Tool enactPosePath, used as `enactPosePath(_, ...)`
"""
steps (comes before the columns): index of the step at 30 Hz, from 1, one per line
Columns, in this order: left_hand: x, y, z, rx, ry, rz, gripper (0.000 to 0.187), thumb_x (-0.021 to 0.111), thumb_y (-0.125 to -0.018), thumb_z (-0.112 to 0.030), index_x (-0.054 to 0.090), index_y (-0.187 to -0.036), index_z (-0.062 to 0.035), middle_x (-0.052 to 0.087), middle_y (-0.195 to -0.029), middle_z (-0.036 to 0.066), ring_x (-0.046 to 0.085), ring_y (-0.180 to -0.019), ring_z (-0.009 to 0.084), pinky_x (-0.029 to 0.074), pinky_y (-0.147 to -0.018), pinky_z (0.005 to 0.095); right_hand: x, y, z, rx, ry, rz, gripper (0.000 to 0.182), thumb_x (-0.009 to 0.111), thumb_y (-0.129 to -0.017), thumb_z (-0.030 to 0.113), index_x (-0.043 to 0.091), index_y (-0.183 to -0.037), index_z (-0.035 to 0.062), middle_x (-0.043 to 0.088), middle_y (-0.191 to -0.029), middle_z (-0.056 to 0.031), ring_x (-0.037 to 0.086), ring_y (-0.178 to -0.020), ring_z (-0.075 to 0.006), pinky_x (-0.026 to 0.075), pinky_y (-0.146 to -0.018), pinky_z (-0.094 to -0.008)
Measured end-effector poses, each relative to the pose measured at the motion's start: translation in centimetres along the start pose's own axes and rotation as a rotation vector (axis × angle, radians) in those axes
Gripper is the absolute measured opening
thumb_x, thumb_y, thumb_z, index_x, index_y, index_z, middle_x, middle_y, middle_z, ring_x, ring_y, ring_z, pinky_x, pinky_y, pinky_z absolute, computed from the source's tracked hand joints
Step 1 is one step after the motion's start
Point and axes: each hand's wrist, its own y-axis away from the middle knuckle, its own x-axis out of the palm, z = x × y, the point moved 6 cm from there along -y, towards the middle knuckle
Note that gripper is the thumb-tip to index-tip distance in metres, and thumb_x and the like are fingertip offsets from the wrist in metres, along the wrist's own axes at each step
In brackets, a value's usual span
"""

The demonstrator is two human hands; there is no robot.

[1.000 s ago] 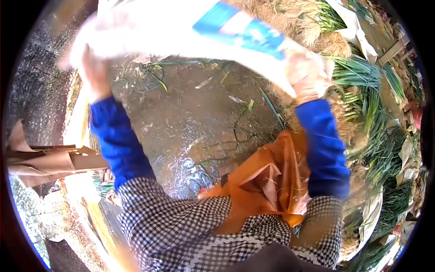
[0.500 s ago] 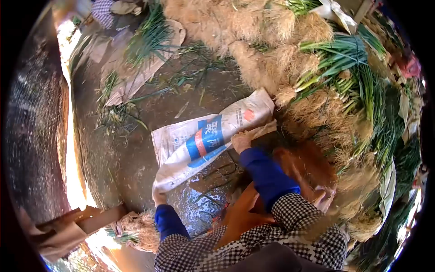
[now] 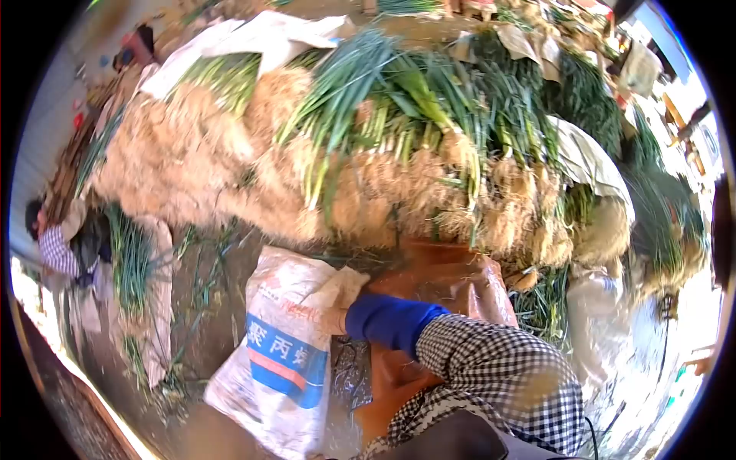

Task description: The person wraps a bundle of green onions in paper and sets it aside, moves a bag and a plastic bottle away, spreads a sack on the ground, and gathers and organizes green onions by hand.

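A white woven sack [image 3: 268,406] with a blue and red printed panel lies on the dark floor at the lower left. My right hand [image 3: 333,320], below a blue cuff, is at the sack's upper right edge, its fingers closed on the fabric. My left hand is out of the frame. Beyond the sack runs a long pile of green onions [image 3: 383,100] with tan roots toward me. Orange-brown sheeting [image 3: 445,268] lies to the right of the sack.
At the far left another person [image 3: 61,249] in a checked top crouches beside onions [image 3: 132,268] on a cloth strip [image 3: 159,307]. White cloth [image 3: 253,34] covers the pile's back left. A pale sack [image 3: 594,322] stands at the right.
The view has swung up and right, bringing in more of the onion pile and the other person. The sack now points toward me rather than lying crosswise. My left hand has left view.
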Motion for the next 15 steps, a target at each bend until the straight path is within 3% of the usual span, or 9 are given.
enactPosePath(4,2.1,-1.0,-8.3,0.12,0.138,0.134,0.033,0.047,-0.087,-0.01,0.051,-0.115,0.0063,0.058,-0.111,0.017,0.056,-0.098,0.0273,0.043,-0.088,0.0344,-2.5,2.1,-2.1,0.025,-0.317,-0.006,0.045,0.049,-0.084,0.036,0.051,-0.119,0.007,0.056,-0.106,-0.0175,0.056,-0.093,-0.0311,0.044,-0.082,-0.0382)
enactPosePath(7,3.4,-1.6,-13.9,0.207,0.221,0.222,0.033,0.048,-0.086,-0.01,0.051,-0.114,0.0067,0.058,-0.111,0.018,0.056,-0.098,0.0278,0.043,-0.089,0.0347,-10.0,8.3,-9.5,0.12,-0.44,-0.211,0.048,0.052,-0.084,0.033,0.049,-0.124,0.006,0.058,-0.109,-0.0207,0.059,-0.089,-0.033,0.047,-0.08,-0.0369)
enactPosePath(8,3.7,-1.6,-15.5,0.231,0.235,0.254,0.033,0.048,-0.086,-0.01,0.052,-0.114,0.0069,0.058,-0.111,0.018,0.056,-0.098,0.028,0.042,-0.089,0.0348,-15.4,13.5,-13.3,0.32,-0.308,-0.166,0.047,0.053,-0.085,0.03,0.048,-0.125,0.0052,0.056,-0.114,-0.0183,0.06,-0.092,-0.0297,0.048,-0.082,-0.0345)
enactPosePath(9,4.1,-1.8,-17.1,0.246,0.253,0.289,0.033,0.048,-0.086,-0.01,0.052,-0.113,0.007,0.058,-0.11,0.018,0.056,-0.098,0.0282,0.042,-0.089,0.035,-29.9,20.0,-10.7,0.393,-0.266,-0.696,0.029,0.052,-0.084,0.026,0.06,-0.107,0.0103,0.064,-0.096,-0.0098,0.061,-0.082,-0.0259,0.05,-0.07,-0.0331)
enactPosePath(11,4.7,-2.1,-19.4,0.268,0.254,0.347,0.032,0.048,-0.086,-0.01,0.052,-0.112,0.0073,0.058,-0.11,0.019,0.056,-0.098,0.0286,0.042,-0.089,0.0352,-31.1,35.1,-20.5,0.947,0.013,-0.763,0.03,0.05,-0.083,0.016,0.058,-0.111,0.0069,0.063,-0.104,-0.0093,0.061,-0.088,-0.0248,0.049,-0.074,-0.0318)
enactPosePath(13,5.4,-2.4,-21.3,0.266,0.246,0.396,0.032,0.049,-0.086,-0.011,0.053,-0.112,0.0076,0.058,-0.11,0.02,0.056,-0.098,0.029,0.042,-0.089,0.0354,-32.0,51.4,-26.0,1.554,0.397,-0.515,0.033,0.049,-0.082,0.007,0.056,-0.114,0.0035,0.061,-0.111,-0.0087,0.061,-0.095,-0.0238,0.048,-0.079,-0.0305)
enactPosePath(14,5.5,-2.4,-22.2,0.258,0.24,0.428,0.032,0.049,-0.085,-0.011,0.053,-0.111,0.0078,0.058,-0.11,0.02,0.056,-0.099,0.0292,0.042,-0.09,0.0356,-30.3,60.8,-26.9,1.459,0.223,-1.136,0.033,0.055,-0.081,0.013,0.057,-0.113,0.0074,0.062,-0.109,-0.0076,0.061,-0.094,-0.0268,0.048,-0.08,-0.0326)
enactPosePath(15,5.7,-2.7,-23.0,0.246,0.231,0.445,0.032,0.049,-0.085,-0.011,0.053,-0.111,0.0079,0.058,-0.11,0.02,0.056,-0.099,0.0294,0.042,-0.09,0.0357,-32.1,65.0,-25.8,1.713,0.589,-0.812,0.042,0.061,-0.077,0.02,0.055,-0.117,0.0128,0.058,-0.116,-0.0064,0.057,-0.101,-0.0275,0.046,-0.084,-0.0351)
